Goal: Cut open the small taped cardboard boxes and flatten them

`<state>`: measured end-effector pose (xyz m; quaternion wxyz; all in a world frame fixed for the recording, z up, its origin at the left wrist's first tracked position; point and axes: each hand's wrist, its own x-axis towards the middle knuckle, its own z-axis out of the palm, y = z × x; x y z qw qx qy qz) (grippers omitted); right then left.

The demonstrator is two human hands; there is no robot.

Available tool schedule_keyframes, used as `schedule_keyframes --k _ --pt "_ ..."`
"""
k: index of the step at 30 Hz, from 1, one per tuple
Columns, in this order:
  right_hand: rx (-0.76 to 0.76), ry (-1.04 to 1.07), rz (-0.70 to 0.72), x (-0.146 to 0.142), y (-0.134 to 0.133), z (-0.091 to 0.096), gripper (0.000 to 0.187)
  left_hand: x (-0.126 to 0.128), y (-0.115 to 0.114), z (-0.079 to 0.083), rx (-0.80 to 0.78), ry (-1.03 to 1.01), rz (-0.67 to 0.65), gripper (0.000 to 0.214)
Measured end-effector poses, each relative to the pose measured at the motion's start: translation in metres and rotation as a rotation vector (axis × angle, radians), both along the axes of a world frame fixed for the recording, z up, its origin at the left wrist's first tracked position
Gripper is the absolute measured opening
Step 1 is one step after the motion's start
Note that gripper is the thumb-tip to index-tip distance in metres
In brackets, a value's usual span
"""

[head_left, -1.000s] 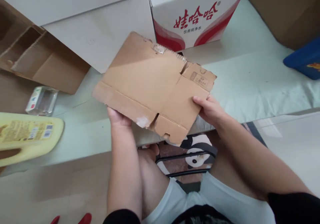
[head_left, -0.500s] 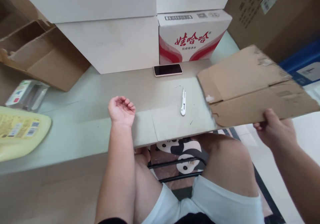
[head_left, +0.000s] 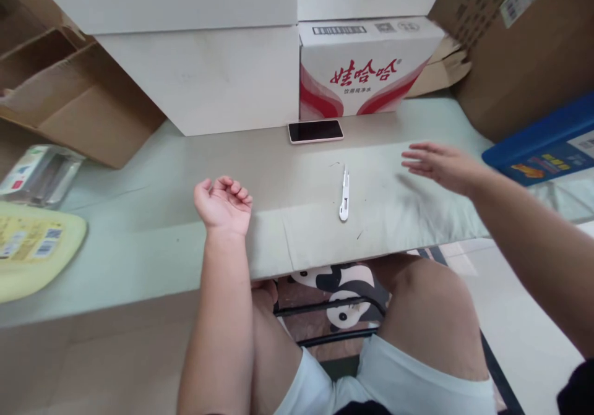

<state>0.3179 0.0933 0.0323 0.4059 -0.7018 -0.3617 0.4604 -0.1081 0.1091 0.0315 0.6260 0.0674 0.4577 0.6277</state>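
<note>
My left hand [head_left: 223, 205] rests palm up at the table's front, its fingers loosely curled and nothing in it. Over the right part of the table, my right hand [head_left: 440, 164] is stretched out with its fingers apart, holding nothing. Between the two hands lies a white utility knife [head_left: 344, 195], nearer to my right hand and touched by neither. A phone [head_left: 315, 131] with a dark screen lies behind the knife. Part of a brown cardboard piece [head_left: 440, 72] shows beside the white and red carton [head_left: 366, 75]; the rest of it is hidden.
Large white boxes [head_left: 199, 81] stand along the back. An open cardboard box [head_left: 97, 99], a clear plastic pack [head_left: 44, 174] and a yellow bottle [head_left: 41, 248] are at the left. A big brown box [head_left: 524, 62] and a blue package [head_left: 547, 149] stand at the right.
My right hand has let go of the flat cardboard and moved up and left over the table. A cardboard piece now shows beside the red and white carton. My left hand has hardly moved.
</note>
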Motion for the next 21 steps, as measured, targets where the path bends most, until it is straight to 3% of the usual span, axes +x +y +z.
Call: schedule_keyframes --k 3,6,12,17,21 --pt "-0.086 -0.053 0.151 -0.039 -0.016 -0.007 0.025 -0.005 -0.002 0.004 0.011 -0.037 0.011 0.035" --pt "-0.113 -0.114 0.298 -0.073 -0.021 -0.002 0.031 -0.010 -0.007 0.006 0.018 -0.082 0.019 0.035" --pt "-0.012 -0.212 0.539 -0.151 0.005 0.008 0.036 -0.035 -0.021 0.007 0.068 -0.240 0.088 0.034" --pt "0.143 -0.312 0.826 -0.262 0.055 0.006 0.023 -0.063 -0.024 0.007 0.105 -0.329 0.176 0.035" --pt "0.423 -0.520 1.024 -0.377 0.096 0.017 0.023 -0.075 -0.023 0.009 0.101 -0.380 0.217 0.034"
